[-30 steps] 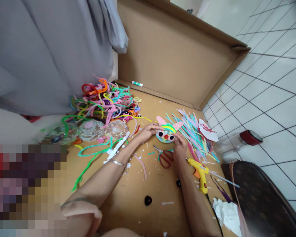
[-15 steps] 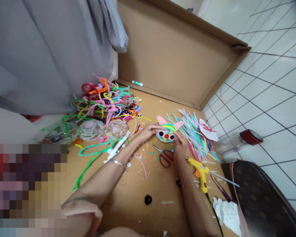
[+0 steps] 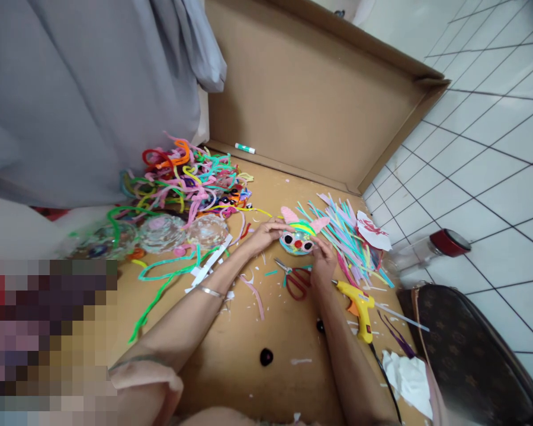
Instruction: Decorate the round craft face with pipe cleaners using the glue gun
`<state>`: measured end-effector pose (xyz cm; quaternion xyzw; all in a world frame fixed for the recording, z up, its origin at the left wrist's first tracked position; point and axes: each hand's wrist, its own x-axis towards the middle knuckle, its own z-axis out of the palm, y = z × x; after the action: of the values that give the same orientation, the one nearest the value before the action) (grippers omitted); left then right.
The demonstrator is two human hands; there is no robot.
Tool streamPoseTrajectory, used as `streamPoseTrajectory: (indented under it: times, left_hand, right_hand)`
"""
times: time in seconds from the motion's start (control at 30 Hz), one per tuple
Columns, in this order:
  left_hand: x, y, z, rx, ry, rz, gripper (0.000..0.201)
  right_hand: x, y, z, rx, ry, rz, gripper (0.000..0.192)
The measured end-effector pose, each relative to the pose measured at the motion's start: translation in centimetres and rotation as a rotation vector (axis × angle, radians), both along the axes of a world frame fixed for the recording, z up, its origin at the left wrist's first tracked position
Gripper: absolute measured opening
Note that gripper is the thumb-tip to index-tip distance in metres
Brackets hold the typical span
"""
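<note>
Cardboard flooring (image 3: 257, 331) carries a pipe-cleaner heap (image 3: 186, 177), scissors (image 3: 295, 279) and a glue gun (image 3: 359, 300). Both hands pinch a craft face (image 3: 298, 236) (pink-eared, goggle-eyed): left hand (image 3: 264, 234) on one edge, right hand (image 3: 323, 260) on the other.

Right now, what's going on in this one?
A person sits at a cardboard sheet and holds a small craft face with pink ears and googly eyes between both hands: left hand on its left side, right hand at its lower right. Red-handled scissors and a yellow glue gun lie just beside the right hand. A heap of pipe cleaners sits to the left, cut strips to the right.
</note>
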<state>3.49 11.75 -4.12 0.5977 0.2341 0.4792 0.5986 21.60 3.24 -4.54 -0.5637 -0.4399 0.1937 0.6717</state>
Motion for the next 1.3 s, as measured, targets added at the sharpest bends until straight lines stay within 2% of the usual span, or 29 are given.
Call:
streamPoseTrajectory:
  times: [0.27,0.67,1.1,1.3]
  left_hand:
    - [0.1,0.2,-0.2,-0.009,0.01,0.015,0.017]
    - [0.1,0.1,-0.1,-0.022,0.014,0.011,0.016]
    - [0.1,0.3,-0.3,-0.017,0.002,0.004,0.018]
    - [0.0,0.2,-0.2,-0.038,0.005,0.0,0.017]
  right_hand:
    - [0.2,-0.3,-0.2,0.012,-0.076,-0.003,0.033]
    - [0.3,-0.8,0.1,0.032,-0.222,0.013,0.032]
    - [0.6,0.3,-0.8,0.041,0.007,-0.072,0.023]
    - [0.7,0.3,-0.3,-0.043,0.198,-0.066,0.028]
